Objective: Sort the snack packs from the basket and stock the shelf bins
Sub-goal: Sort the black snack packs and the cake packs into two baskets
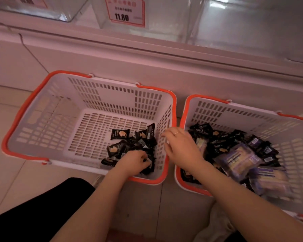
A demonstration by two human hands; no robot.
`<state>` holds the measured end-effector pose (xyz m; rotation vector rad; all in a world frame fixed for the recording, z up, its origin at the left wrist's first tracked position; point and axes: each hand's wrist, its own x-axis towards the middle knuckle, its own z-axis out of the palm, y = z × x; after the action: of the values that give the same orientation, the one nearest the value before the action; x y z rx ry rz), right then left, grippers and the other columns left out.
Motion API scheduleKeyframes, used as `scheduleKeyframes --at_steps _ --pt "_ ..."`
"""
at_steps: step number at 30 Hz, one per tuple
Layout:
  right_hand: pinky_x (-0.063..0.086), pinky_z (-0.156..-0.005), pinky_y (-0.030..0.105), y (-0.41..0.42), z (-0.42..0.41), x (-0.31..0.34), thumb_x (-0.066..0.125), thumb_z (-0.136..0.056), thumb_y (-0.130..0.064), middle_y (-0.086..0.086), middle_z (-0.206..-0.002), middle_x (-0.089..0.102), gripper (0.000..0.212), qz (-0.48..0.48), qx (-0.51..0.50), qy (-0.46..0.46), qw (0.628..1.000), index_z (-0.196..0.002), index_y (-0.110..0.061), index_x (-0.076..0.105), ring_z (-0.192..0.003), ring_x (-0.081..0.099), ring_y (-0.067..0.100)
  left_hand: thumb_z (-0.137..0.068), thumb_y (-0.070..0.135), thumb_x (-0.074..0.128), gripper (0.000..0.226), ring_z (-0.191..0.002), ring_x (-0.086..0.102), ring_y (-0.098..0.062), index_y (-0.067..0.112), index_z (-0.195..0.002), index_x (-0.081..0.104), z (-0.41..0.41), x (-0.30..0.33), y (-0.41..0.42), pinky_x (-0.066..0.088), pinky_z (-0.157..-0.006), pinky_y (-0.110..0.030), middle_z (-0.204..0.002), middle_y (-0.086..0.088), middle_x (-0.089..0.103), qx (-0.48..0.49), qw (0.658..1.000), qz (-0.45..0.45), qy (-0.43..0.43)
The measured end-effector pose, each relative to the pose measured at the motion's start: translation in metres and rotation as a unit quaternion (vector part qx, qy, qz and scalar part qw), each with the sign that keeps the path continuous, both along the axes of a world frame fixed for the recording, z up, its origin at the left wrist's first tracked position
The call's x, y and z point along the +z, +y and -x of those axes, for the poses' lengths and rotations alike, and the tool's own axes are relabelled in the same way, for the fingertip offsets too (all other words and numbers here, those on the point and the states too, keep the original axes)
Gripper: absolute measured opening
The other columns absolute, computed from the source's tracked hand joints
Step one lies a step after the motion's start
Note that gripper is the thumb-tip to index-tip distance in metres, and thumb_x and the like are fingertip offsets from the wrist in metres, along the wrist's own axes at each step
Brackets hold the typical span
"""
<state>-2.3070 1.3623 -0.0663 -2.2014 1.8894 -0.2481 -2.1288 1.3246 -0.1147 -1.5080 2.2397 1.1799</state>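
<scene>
White slotted baskets (pixel 112 95) with orange rims, black snack packs (pixel 120 133), pale purple-printed packs (pixel 240 159)

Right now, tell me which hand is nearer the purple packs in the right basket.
Right. The right hand hovers over the right basket's left edge, beside the purple packs. The left hand is in the left basket, on the black packs.
</scene>
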Motion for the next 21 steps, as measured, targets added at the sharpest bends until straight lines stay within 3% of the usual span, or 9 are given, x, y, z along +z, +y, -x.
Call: scheduleKeyframes --at_steps 2,4,6,9,11,13,17,21 --pt "0.040 -0.081 0.038 0.011 0.028 -0.004 0.048 -0.091 -0.015 0.006 -0.105 0.060 0.023 0.003 -0.042 0.015 0.999 -0.111 -0.012 0.059 -0.098 0.054 0.027 -0.092 0.023 0.055 0.032 -0.098 0.060 -0.016 0.011 -0.121 0.057 0.013 0.015 -0.002 0.045 -0.085 -0.024 -0.117 -0.005 0.064 0.029 0.996 0.019 0.086" --pt "0.039 -0.080 0.038 0.023 0.059 -0.014 0.045 -0.093 -0.017 0.006 -0.105 0.059 0.022 -0.048 -0.090 0.021 0.995 -0.110 -0.013 0.058 -0.098 0.054 0.027 -0.093 0.020 0.051 0.029 -0.091 0.060 -0.013 0.014 -0.121 0.057 0.034 0.035 -0.003 0.046 -0.081 -0.023 -0.114 -0.001 0.063 0.041 0.983 0.098 0.152" --pt "0.038 -0.080 0.036 0.037 0.091 -0.027 0.046 -0.092 -0.021 0.006 -0.106 0.058 0.022 -0.108 -0.122 0.055 0.985 -0.109 -0.013 0.058 -0.101 0.054 0.028 -0.093 0.018 0.049 0.027 -0.099 0.058 -0.015 0.014 -0.118 0.058 0.058 0.051 -0.001 0.048 -0.085 -0.029 -0.113 -0.001 0.063 -0.006 0.966 0.168 0.194" --pt "0.038 -0.085 0.033 0.055 0.133 -0.047 0.046 -0.091 -0.025 0.007 -0.114 0.056 0.025 -0.195 -0.141 0.115 0.964 -0.112 -0.015 0.056 -0.108 0.050 0.026 -0.092 0.018 0.049 0.026 -0.104 0.055 -0.020 0.013 -0.115 0.058 0.094 0.058 0.008 0.046 -0.085 -0.033 -0.112 -0.002 0.061 -0.112 0.952 0.187 0.215" --pt "0.035 -0.092 0.032 0.063 0.156 -0.061 0.046 -0.091 -0.026 0.007 -0.120 0.054 0.029 -0.232 -0.125 0.162 0.951 -0.117 -0.015 0.053 -0.113 0.048 0.025 -0.093 0.020 0.046 0.026 -0.105 0.053 -0.022 0.014 -0.116 0.055 0.119 0.050 0.014 0.047 -0.083 -0.038 -0.113 -0.004 0.058 -0.182 0.955 0.164 0.167" --pt "0.032 -0.098 0.032 0.066 0.174 -0.072 0.045 -0.091 -0.027 0.007 -0.127 0.051 0.036 -0.245 -0.123 0.194 0.942 -0.125 -0.014 0.047 -0.119 0.044 0.026 -0.093 0.019 0.044 0.029 -0.107 0.053 -0.027 0.012 -0.120 0.050 0.143 0.036 0.018 0.048 -0.082 -0.040 -0.117 -0.007 0.054 -0.278 0.946 0.158 0.057" --pt "0.029 -0.104 0.033 0.062 0.191 -0.094 0.042 -0.094 -0.029 0.009 -0.136 0.045 0.043 -0.266 -0.102 0.173 0.943 -0.133 -0.013 0.039 -0.126 0.039 0.026 -0.091 0.005 0.043 0.033 -0.111 0.054 -0.032 0.008 -0.123 0.051 0.179 0.004 0.027 0.046 -0.081 -0.040 -0.123 -0.011 0.056 -0.433 0.876 0.149 -0.149" --pt "0.027 -0.105 0.036 0.062 0.200 -0.107 0.044 -0.092 -0.034 0.008 -0.140 0.041 0.051 -0.283 -0.090 0.157 0.942 -0.138 -0.014 0.035 -0.127 0.038 0.027 -0.096 0.004 0.038 0.036 -0.126 0.044 -0.031 0.006 -0.130 0.048 0.204 -0.028 0.039 0.040 -0.095 -0.043 -0.138 -0.012 0.047 -0.475 0.839 0.063 -0.256"
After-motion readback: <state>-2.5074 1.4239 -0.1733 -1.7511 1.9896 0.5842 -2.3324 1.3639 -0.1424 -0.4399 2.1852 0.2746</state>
